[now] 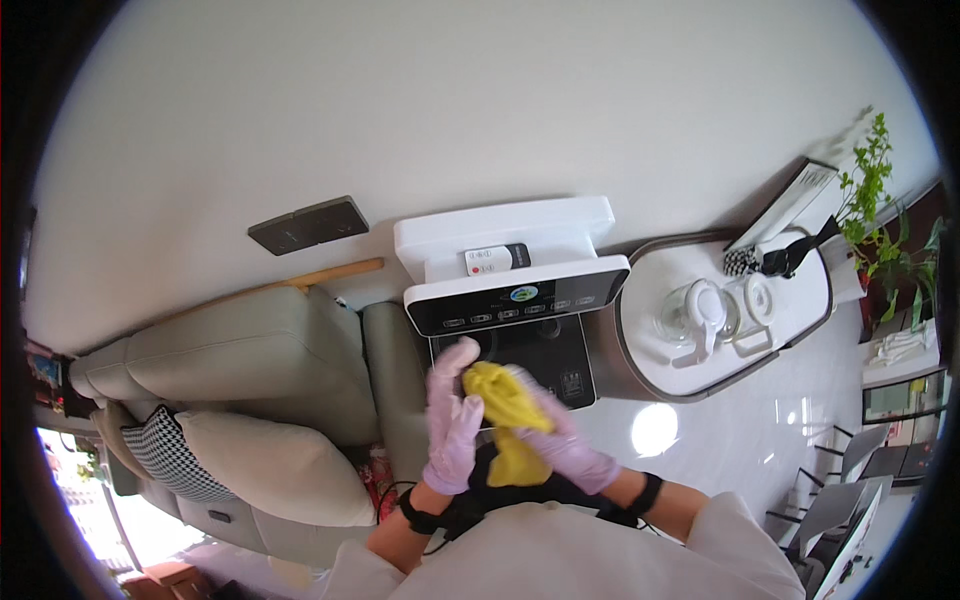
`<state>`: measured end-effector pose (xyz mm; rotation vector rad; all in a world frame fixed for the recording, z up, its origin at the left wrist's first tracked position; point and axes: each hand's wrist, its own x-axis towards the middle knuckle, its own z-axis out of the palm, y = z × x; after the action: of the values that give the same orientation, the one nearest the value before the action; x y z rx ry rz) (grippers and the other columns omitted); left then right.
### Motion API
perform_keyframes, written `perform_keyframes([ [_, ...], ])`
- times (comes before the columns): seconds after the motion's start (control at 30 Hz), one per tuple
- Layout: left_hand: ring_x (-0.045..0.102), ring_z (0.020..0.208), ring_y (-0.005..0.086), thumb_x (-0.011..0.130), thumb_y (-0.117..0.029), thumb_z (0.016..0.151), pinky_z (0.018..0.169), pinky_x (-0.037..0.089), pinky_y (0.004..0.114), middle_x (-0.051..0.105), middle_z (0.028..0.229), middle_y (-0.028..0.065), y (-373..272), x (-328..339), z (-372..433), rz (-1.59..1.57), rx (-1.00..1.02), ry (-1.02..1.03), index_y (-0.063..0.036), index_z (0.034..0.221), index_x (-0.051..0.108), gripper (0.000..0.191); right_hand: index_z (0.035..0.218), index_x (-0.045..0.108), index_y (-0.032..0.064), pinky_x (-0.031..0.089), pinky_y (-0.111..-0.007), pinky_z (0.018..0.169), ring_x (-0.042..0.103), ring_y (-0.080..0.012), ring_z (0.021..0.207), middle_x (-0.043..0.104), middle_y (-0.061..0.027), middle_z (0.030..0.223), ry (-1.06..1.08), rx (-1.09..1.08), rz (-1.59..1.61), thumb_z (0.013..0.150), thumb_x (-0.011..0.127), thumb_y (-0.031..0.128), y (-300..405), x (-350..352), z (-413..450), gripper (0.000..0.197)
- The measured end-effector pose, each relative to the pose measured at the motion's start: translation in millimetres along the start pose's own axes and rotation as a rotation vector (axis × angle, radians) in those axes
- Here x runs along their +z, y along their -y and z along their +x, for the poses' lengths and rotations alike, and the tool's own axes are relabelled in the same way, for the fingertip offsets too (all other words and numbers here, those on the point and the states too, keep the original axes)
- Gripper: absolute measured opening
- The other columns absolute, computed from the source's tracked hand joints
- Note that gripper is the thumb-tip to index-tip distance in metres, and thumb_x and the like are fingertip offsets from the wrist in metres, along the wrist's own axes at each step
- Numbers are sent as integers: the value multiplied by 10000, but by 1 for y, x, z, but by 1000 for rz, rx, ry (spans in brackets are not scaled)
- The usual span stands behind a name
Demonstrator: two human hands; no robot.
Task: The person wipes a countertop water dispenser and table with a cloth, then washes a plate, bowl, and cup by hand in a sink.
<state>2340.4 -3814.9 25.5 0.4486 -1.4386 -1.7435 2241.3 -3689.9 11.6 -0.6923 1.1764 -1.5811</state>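
Note:
Both hands wear thin pink gloves, with a black band round each wrist. My right hand (566, 439) is closed on a bunched yellow cloth (510, 401), whose loose end hangs below. Just to the left, my left hand (452, 420) is raised with no grip on the cloth that I can see; its fingertips are slightly blurred. Beyond them stands a white appliance, apparently a tea bar machine, with a black control panel (517, 298) and a dark glass top (566, 349) partly hidden by the hands. A white remote control (487, 260) lies on the ledge behind the panel.
On the right, a rounded side table (645, 360) bears a glass pitcher with a white lid (707, 307), a glass jar (754, 300) and a framed item (787, 202) against the wall. Green plants (874, 172) stand beyond. A grey sofa (225, 367) with cushions (270, 465) is at left.

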Motion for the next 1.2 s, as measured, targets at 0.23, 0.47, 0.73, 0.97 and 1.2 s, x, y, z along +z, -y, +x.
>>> perform_keyframes([
  [0.23, 372, 1256, 169, 443, -205, 958, 1068, 252, 318, 420, 1363, 71, -23, -51, 52, 426, -15, -250, -43, 1360, 407, 435, 1388, 356, 102, 462, -325, 870, 505, -265, 1092, 453, -199, 1215, -816, -228, -1005, 812, 538, -43, 110, -58, 38, 621],
  [0.47, 411, 1243, 191, 398, -324, 961, 1075, 257, 306, 481, 1315, 96, -2, -42, 56, 99, -182, -275, -32, 1335, 440, 476, 1315, 435, 174, 504, -377, 457, 613, -282, 600, 482, -158, 1054, -365, -314, -1532, 691, 634, 89, 38, 33, 88, 661],
  [0.73, 450, 1229, 216, 277, -417, 977, 1047, 305, 344, 483, 1321, 115, 14, -69, 60, -51, -230, -219, -3, 1329, 431, 565, 1365, 386, 213, 521, -394, 531, 617, -303, 685, 483, -169, 1026, -316, -320, -1462, 723, 621, 98, 49, 39, 108, 694],
  [0.97, 464, 1207, 198, 345, -420, 968, 1027, 320, 334, 515, 1296, 91, 8, -70, 60, -11, -234, -228, -35, 1305, 482, 529, 1256, 519, 158, 499, -441, 731, 600, -366, 891, 543, -182, 1076, -815, -148, -1527, 746, 594, 102, 104, -113, 56, 519],
  [1.2, 471, 1188, 141, 490, -160, 961, 1029, 339, 265, 532, 1282, 60, 13, -53, 52, -125, -229, -274, -2, 1274, 506, 351, 1119, 555, 75, 509, -427, 757, 628, -358, 882, 591, -184, 1012, -597, 188, -1764, 819, 515, 279, 143, -90, 147, 364],
])
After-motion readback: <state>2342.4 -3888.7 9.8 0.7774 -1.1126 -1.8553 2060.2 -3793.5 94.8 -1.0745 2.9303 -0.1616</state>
